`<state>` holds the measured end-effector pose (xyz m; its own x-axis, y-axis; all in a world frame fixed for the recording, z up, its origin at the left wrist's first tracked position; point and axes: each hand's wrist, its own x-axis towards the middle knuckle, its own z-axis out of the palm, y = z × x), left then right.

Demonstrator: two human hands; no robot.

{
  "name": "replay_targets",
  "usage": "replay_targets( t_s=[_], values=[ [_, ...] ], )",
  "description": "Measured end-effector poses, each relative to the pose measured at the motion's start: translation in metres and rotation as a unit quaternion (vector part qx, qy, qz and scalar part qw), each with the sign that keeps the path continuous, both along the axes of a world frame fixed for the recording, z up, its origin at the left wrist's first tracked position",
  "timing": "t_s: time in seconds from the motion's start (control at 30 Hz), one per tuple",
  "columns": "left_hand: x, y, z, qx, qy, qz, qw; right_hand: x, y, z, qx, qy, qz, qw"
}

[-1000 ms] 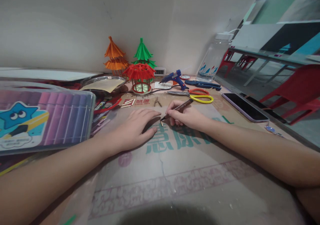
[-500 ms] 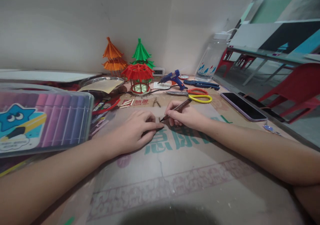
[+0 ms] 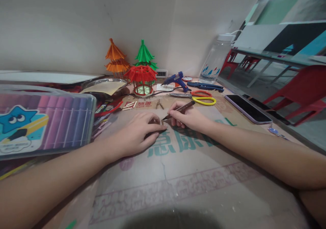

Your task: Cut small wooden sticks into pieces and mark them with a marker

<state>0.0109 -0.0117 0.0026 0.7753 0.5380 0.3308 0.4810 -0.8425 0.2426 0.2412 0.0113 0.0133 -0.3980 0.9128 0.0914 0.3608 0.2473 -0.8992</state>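
My right hand (image 3: 184,115) is closed around a dark brown marker (image 3: 182,108), whose tip points down and left at a small stick (image 3: 162,122). My left hand (image 3: 140,132) rests on the table covering, its fingertips pinched on the lower end of that stick. Two brown sticks (image 3: 160,104) lie just beyond the hands. Several pale sticks (image 3: 129,105) lie beyond my left hand. A red-roofed model (image 3: 142,78) stands behind them, in front of a green one (image 3: 143,52) and an orange one (image 3: 114,57).
A clear case of markers (image 3: 63,120) sits at the left. Toward the wall are a blue glue gun (image 3: 177,79), scissors (image 3: 203,98), blue pliers (image 3: 205,86) and a clear bottle (image 3: 214,59). A phone (image 3: 247,108) lies at the right, with red chairs (image 3: 300,86) beyond.
The marker in my right hand has shifted slightly left, its tip now near the stick's upper part. My left hand has hardly moved.
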Motion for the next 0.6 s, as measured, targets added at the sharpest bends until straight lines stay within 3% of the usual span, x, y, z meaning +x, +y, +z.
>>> replay_targets(
  t_s=[0.6],
  values=[
    [-0.0010, 0.0015, -0.0023, -0.001, -0.006, 0.004, 1.000, 0.0012, 0.0001, 0.0012, -0.016, 0.003, 0.034, 0.999]
  ],
)
